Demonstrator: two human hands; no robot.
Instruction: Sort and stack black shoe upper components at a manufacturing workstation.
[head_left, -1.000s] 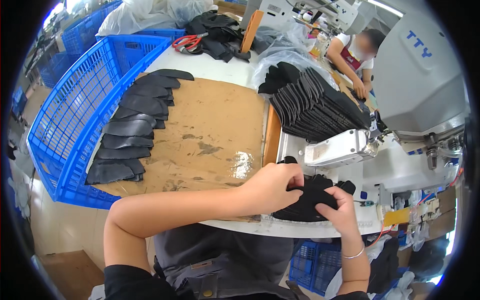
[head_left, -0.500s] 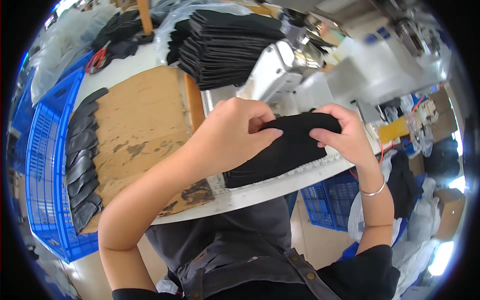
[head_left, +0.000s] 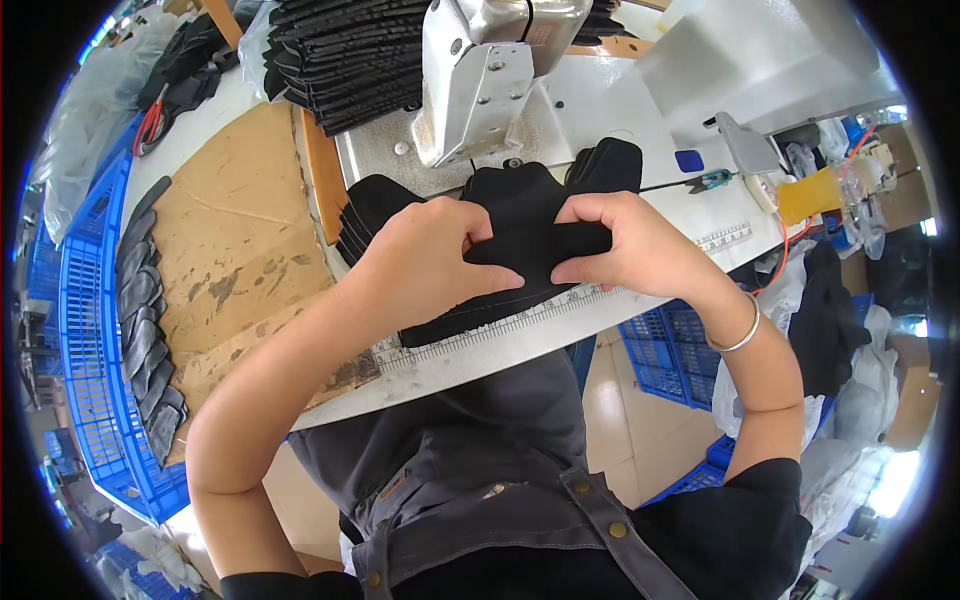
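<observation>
Two hands pinched a black fabric piece (head_left: pixel 520 235) before a sewing machine (head_left: pixel 480 70).
Left hand (head_left: pixel 425 260) and right hand (head_left: pixel 625 245) gripped its soft, light, floppy middle; edges looked best to hold.

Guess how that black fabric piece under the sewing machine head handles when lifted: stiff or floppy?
Probably floppy: the black fabric piece bunches where the left hand and right hand pinch it. Likely light, since fingertips alone grip it. Its matte surface looks unlikely to slip; it would drape, not roll.
</observation>
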